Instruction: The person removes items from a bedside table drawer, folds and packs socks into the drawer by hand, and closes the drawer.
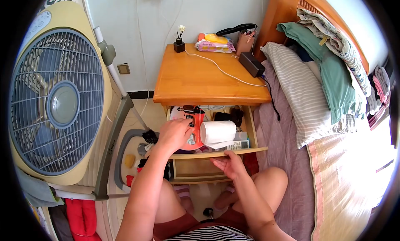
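Red package (196, 133) under left fingers (187, 124), grip unclear; right fingers (218, 162) loosely spread at drawer front (196, 155).

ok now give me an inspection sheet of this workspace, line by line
Surface: wooden tabletop, bearing a black bottle, packets, a pink holder and a black box
Work items: open drawer, holding a red-and-white package and a white roll
Clutter: dark items towards the drawer's back
Hands: left hand at the package, right hand at the drawer's front edge; both grips unclear
Cables: white cable across the tabletop; black cable hanging beside the bed
Surroundings: fan at the view's left, bed at its right
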A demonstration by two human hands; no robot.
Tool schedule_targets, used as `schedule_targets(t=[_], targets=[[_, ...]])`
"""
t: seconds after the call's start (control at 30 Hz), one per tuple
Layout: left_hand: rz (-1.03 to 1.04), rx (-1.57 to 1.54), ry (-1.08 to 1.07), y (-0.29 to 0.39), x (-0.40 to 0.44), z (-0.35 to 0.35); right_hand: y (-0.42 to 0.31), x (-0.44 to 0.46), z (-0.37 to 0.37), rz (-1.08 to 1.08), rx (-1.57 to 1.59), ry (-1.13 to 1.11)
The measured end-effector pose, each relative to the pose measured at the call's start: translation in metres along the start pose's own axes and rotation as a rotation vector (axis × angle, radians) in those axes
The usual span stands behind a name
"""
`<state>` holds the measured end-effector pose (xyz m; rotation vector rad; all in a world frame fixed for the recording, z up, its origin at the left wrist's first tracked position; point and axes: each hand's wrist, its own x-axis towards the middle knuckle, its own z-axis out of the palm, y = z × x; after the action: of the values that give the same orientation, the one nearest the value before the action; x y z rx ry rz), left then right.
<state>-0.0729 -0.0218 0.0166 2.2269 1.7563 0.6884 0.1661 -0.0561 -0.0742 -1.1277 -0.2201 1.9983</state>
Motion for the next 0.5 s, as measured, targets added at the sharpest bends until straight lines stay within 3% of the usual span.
schedule_targets(t=[0.07,0.17,0.27,0.5], targets=[[0.069,-0.086,0.119,0.006,0.001,0.003,-0.009,0.002,0.007,-0.045,-0.036,-0.073],[0.096,-0.246,-0.187,0.021,-0.003,-0.003,-0.019,0.012,0.018,-0.057,0.017,-0.129],[0.056,-0.192,-0.554,0.033,-0.005,-0.006,-0.031,0.029,0.031,-0.095,0.059,-0.153],[0.097,0.036,-0.632,0.026,-0.013,0.020,-0.042,0.042,0.040,-0.045,0.075,-0.157]])
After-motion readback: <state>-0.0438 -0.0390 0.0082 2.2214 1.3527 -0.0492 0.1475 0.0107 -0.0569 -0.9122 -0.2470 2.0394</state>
